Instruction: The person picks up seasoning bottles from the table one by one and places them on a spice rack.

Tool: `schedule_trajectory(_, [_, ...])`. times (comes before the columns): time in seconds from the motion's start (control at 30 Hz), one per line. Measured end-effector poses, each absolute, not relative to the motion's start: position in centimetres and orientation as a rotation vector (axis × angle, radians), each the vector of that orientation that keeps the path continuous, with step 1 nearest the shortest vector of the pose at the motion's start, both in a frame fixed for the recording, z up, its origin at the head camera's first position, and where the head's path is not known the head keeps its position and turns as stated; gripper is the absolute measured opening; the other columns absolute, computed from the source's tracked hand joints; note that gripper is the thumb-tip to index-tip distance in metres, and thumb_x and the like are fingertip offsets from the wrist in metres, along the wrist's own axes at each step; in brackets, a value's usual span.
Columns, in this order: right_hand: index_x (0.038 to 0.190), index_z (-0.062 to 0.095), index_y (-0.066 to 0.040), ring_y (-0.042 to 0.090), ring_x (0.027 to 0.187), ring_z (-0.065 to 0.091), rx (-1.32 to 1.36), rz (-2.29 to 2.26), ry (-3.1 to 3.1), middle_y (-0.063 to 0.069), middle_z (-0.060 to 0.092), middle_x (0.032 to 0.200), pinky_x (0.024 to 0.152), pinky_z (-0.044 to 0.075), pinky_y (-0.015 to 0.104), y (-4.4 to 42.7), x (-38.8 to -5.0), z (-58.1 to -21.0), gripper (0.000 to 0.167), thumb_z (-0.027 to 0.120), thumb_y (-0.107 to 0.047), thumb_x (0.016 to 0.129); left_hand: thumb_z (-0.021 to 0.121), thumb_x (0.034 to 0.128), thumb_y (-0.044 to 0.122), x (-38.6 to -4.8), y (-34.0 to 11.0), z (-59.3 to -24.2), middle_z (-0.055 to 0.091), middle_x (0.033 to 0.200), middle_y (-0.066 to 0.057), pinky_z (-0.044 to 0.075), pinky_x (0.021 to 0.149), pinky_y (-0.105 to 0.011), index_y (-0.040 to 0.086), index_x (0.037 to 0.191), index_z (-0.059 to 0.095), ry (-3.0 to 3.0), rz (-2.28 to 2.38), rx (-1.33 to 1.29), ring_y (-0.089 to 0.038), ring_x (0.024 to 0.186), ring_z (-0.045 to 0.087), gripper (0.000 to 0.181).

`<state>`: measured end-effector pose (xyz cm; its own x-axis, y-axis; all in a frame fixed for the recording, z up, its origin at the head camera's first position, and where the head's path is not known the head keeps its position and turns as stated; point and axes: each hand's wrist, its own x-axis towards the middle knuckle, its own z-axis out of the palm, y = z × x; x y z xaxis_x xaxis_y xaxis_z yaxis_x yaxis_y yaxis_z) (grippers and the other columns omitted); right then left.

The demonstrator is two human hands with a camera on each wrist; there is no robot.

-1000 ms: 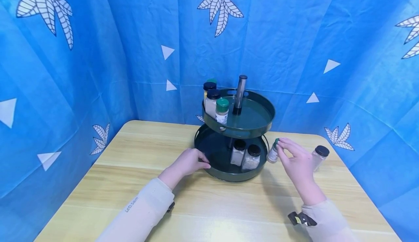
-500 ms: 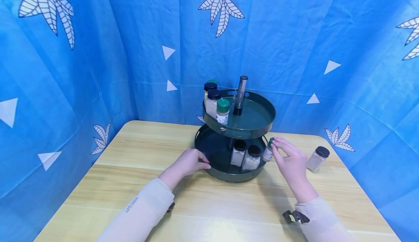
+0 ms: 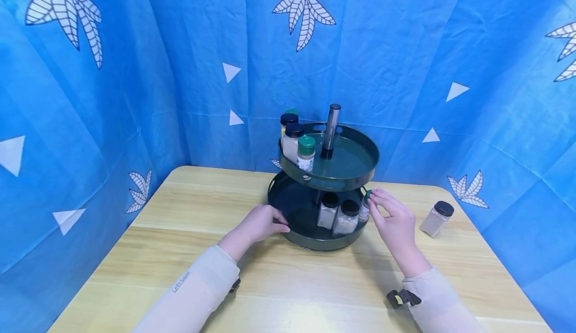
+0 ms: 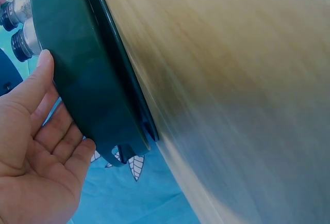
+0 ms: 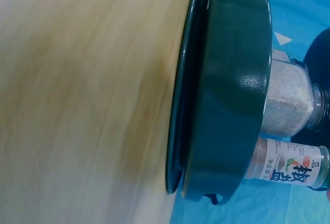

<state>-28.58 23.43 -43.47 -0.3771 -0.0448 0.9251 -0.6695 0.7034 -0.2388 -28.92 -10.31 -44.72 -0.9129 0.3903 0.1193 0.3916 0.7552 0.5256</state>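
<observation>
My right hand (image 3: pixel 397 218) pinches the green cap of a small spice jar (image 3: pixel 363 213). The jar stands inside the right rim of the lower tier (image 3: pixel 320 244) of a dark green two-tier round tray. In the right wrist view its labelled body (image 5: pixel 289 163) rises above the rim, beside a clear jar (image 5: pixel 286 97); only a bit of the hand shows there. On the left side, my left hand (image 3: pixel 257 223) holds the lower tier's rim with thumb and fingers. Two black-capped jars, one nearer the post (image 3: pixel 327 215) and one in front (image 3: pixel 345 220), occupy the same tier.
Several jars, including a green-capped one (image 3: pixel 306 155), crowd the left of the upper tier (image 3: pixel 353 160). A metal post (image 3: pixel 332 128) rises from its centre. One black-capped jar (image 3: pixel 435 220) stands on the wooden table (image 3: pixel 189 198) at right. A blue curtain (image 3: pixel 202 73) surrounds the table.
My right hand has carried the green-capped jar leftward from outside the tray, over the rim into the lower tier. My left hand has stayed on the rim.
</observation>
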Motion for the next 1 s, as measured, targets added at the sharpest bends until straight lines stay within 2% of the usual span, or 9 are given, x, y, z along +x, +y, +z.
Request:
schedule_trajectory(0.17, [0.094,0.079,0.000,0.037,0.095,0.072,0.577,0.741,-1.877,0.015,0.075,0.102,0.101,0.042,0.013,23.4,-28.8,-43.9,0.024,0.082,0.009,0.072,0.080,0.0862,0.025,-29.0,-10.3,-44.7,0.074,0.091,0.005,0.054,0.090,-0.037,0.016,0.090,0.081,-2.946,-0.885,-0.652,-0.018,0.095,0.067,0.010])
schedule_trajectory(0.37, [0.094,0.078,0.000,0.034,0.097,0.072,0.566,0.754,-1.972,0.014,0.076,0.103,0.102,0.039,0.009,23.7,-28.9,-44.6,0.019,0.080,0.007,0.077,0.080,0.0862,0.027,-29.0,-10.2,-44.9,0.075,0.093,0.005,0.053,0.092,-0.038,0.017,0.091,0.081,-2.953,-0.883,-0.647,-0.019,0.098,0.067,0.011])
schedule_trajectory(0.43, [0.094,0.078,0.000,0.033,0.097,0.073,0.566,0.745,-2.001,0.013,0.076,0.102,0.100,0.044,0.015,23.7,-29.0,-44.8,0.018,0.081,0.006,0.077,0.080,0.0861,0.027,-29.0,-10.2,-44.9,0.075,0.094,0.005,0.053,0.094,-0.039,0.017,0.091,0.081,-2.955,-0.883,-0.637,-0.020,0.100,0.067,0.011])
schedule_trajectory(0.53, [0.093,0.079,0.000,0.031,0.096,0.073,0.572,0.723,-2.043,0.012,0.076,0.101,0.094,0.053,0.031,23.7,-29.0,-45.0,0.018,0.082,0.005,0.076,0.080,0.0861,0.026,-28.9,-10.3,-44.9,0.075,0.095,0.004,0.053,0.095,-0.040,0.017,0.090,0.081,-2.956,-0.881,-0.628,-0.021,0.102,0.067,0.010])
schedule_trajectory(0.63, [0.092,0.079,0.000,0.031,0.095,0.073,0.581,0.694,-2.082,0.012,0.076,0.100,0.086,0.055,0.044,23.6,-29.0,-45.0,0.018,0.083,0.004,0.075,0.080,0.0861,0.026,-28.9,-10.3,-44.9,0.075,0.094,0.004,0.053,0.094,-0.039,0.017,0.090,0.081,-2.955,-0.881,-0.630,-0.020,0.101,0.067,0.010])
schedule_trajectory(1.0, [0.092,0.079,-0.002,0.032,0.094,0.073,0.569,0.668,-2.182,0.013,0.076,0.100,0.084,0.057,0.050,23.7,-28.8,-45.1,0.015,0.083,-0.001,0.078,0.080,0.0858,0.026,-28.9,-10.3,-44.9,0.074,0.091,0.006,0.054,0.090,-0.037,0.017,0.089,0.081,-2.945,-0.877,-0.648,-0.017,0.094,0.067,0.009])
